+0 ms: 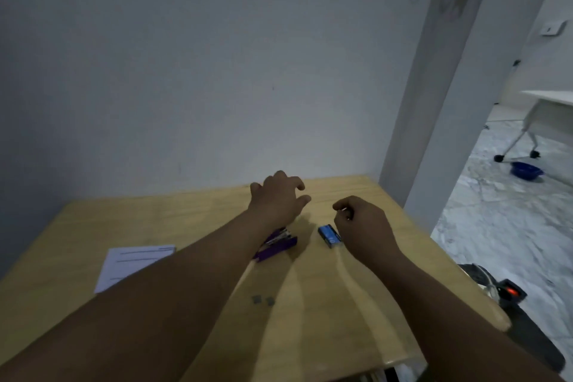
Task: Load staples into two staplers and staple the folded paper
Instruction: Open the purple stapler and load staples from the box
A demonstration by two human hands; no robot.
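Note:
A purple stapler (277,245) lies on the wooden table (155,220), its top swung open, partly hidden under my left forearm. My left hand (277,198) hovers beyond it near the table's far edge, fingers spread, holding nothing. A small blue staple box (329,236) lies to the right of the stapler. My right hand (362,223) is just right of the box with its fingers curled, pinching something small and pale that looks like a strip of staples (346,211). The folded white paper (130,263) rests on the left. Only one stapler is visible.
Two small grey staple pieces (263,300) lie on the table nearer to me. A white wall stands right behind the table. To the right, the floor holds a blue bowl (526,170), a wheeled white table (545,108) and a dark device with a red light (511,291).

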